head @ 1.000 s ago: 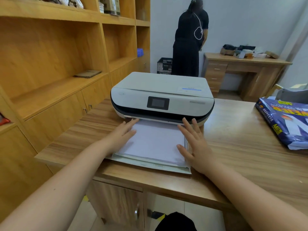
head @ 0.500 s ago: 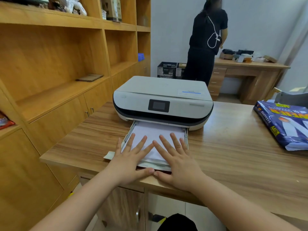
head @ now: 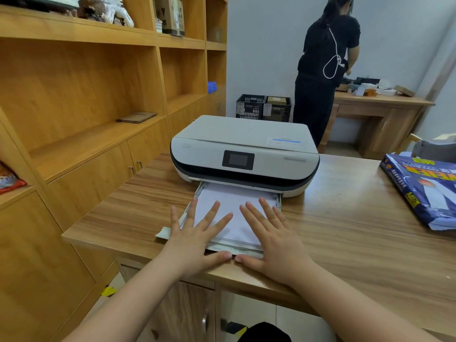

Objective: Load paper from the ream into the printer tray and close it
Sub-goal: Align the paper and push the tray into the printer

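Observation:
A white and black printer (head: 244,154) stands on the wooden desk (head: 357,225). Its paper tray (head: 234,248) sticks out toward me, partly pulled out, with a stack of white paper (head: 237,198) lying in it. My left hand (head: 195,239) and my right hand (head: 274,239) lie flat side by side on the paper's near end, fingers spread, thumbs at the tray's front edge. The opened blue paper ream (head: 424,191) lies on the desk at the right.
Wooden shelves and cabinets (head: 86,119) line the left side. A person in black (head: 320,70) stands at a second desk (head: 380,104) at the back, next to two black crates (head: 262,108). The desk's near edge is right below the tray.
My hands moved from the tray's sides to its near end, flat on the paper. The tray has slid partway into the printer since a second ago. The person at the back shifted right.

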`<control>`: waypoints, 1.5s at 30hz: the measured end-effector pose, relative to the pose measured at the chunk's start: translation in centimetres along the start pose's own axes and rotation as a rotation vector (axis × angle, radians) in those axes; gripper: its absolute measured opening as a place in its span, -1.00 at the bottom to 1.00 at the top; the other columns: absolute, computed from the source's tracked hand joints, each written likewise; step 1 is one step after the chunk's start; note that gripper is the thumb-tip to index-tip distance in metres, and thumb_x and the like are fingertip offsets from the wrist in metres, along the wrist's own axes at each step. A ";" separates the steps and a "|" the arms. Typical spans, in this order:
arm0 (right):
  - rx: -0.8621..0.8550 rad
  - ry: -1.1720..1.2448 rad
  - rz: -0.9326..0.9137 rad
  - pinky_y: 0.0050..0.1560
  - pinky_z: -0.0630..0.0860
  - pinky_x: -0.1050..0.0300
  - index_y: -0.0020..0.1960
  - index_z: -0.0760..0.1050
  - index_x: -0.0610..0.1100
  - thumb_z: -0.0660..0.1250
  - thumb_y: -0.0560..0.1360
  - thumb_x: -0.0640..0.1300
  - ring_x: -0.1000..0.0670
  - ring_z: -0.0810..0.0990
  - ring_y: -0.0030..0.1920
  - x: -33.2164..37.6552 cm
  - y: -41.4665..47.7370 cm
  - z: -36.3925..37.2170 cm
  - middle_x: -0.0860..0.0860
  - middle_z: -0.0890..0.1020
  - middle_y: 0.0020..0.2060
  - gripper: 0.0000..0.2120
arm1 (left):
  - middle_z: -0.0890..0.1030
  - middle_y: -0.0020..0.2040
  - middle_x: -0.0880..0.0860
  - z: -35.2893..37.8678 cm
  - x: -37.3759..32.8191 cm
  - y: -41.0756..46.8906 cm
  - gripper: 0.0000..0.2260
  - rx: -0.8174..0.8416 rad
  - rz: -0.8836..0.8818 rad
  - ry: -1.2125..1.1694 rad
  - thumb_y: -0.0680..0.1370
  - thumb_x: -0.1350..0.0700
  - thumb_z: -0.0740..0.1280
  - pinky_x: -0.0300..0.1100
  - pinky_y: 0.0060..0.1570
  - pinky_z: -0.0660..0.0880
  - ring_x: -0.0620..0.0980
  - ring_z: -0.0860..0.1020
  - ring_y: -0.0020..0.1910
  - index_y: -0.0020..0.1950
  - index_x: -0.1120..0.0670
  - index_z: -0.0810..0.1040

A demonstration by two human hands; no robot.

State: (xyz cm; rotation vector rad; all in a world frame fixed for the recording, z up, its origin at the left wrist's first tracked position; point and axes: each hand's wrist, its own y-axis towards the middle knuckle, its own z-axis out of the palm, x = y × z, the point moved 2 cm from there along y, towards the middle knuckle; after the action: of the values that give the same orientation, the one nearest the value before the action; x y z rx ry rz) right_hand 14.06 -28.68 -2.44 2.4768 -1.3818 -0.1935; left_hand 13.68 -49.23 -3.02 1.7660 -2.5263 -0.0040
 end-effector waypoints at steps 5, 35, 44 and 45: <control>-0.061 0.027 0.022 0.52 -0.11 -0.05 0.57 -0.05 0.01 0.02 0.47 0.43 -0.01 -0.14 0.55 0.2 -0.1 0.2 0.08 0.07 0.55 -0.18 | -0.50 0.45 -0.17 0.0 0.2 0.4 -0.30 -0.052 -0.005 0.018 0.45 -0.50 -0.09 0.41 0.28 -0.45 0.23 -0.56 0.38 0.37 -0.38 -0.50; -0.182 -0.042 0.038 0.37 0.17 -0.05 0.39 0.39 -0.15 0.06 0.51 0.25 -0.09 0.22 0.47 -1.0 1.4 1.0 -0.05 0.47 0.38 -0.37 | -0.39 0.52 -0.08 -0.1 1.3 4.0 -0.26 -0.220 0.076 0.080 0.40 -0.48 -0.19 0.41 0.35 -0.33 0.17 -0.42 0.48 0.46 -0.27 -0.44; -0.158 -0.043 0.010 0.37 0.19 -0.06 0.34 0.44 -0.14 0.08 0.51 0.23 -0.10 0.27 0.46 -1.8 2.2 1.5 -0.06 0.47 0.38 -0.42 | -0.47 0.50 -0.09 0.1 1.6 4.9 -0.27 -0.217 0.074 0.078 0.36 -0.52 -0.33 0.42 0.35 -0.30 0.15 -0.43 0.48 0.45 -0.28 -0.45; -0.164 -0.043 0.007 0.37 0.20 -0.06 0.34 0.45 -0.14 0.10 0.51 0.22 -0.10 0.28 0.46 -1.9 2.3 1.6 -0.06 0.48 0.37 -0.42 | -0.47 0.50 -0.09 0.0 1.6 5.0 -0.26 -0.223 0.075 0.071 0.36 -0.52 -0.32 0.42 0.35 -0.30 0.15 -0.42 0.49 0.46 -0.28 -0.44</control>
State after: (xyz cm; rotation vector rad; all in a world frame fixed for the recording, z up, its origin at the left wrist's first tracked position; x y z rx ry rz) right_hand 10.79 -28.52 -3.24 2.3458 -1.3339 -0.3459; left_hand 8.43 -49.00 -2.81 1.5598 -2.4321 -0.2072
